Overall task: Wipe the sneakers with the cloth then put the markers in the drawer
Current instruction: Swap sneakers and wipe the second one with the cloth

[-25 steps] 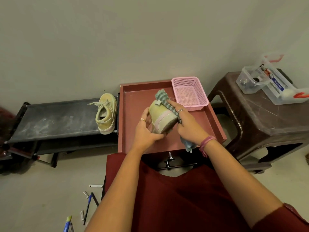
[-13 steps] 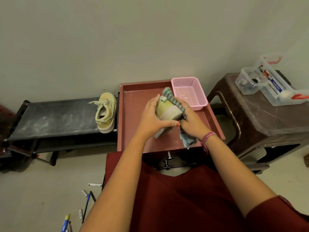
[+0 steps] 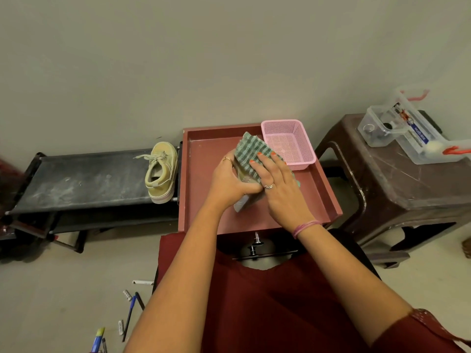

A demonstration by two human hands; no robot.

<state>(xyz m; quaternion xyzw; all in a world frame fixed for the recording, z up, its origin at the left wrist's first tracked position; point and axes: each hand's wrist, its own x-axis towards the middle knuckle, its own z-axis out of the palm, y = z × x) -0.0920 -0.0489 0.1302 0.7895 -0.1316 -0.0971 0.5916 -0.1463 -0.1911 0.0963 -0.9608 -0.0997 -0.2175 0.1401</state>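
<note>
Over the red tray-like drawer (image 3: 204,200), my left hand (image 3: 229,182) grips a pale yellow sneaker (image 3: 243,202), mostly hidden by both hands and the cloth. My right hand (image 3: 277,184) presses a green checked cloth (image 3: 251,152) flat onto that sneaker with straight fingers. A second yellow sneaker (image 3: 161,171) lies on the black rack (image 3: 84,179) to the left. Several markers (image 3: 130,317) lie scattered on the floor at the lower left.
A pink mesh basket (image 3: 289,143) sits in the drawer's far right corner. A brown plastic stool (image 3: 397,189) at the right carries clear plastic boxes (image 3: 407,133). Dark red fabric (image 3: 254,301) covers my lap below the drawer.
The sneaker has been turned in my left hand. My right hand slid forward over it, now pressing the cloth flat on top rather than at its side.
</note>
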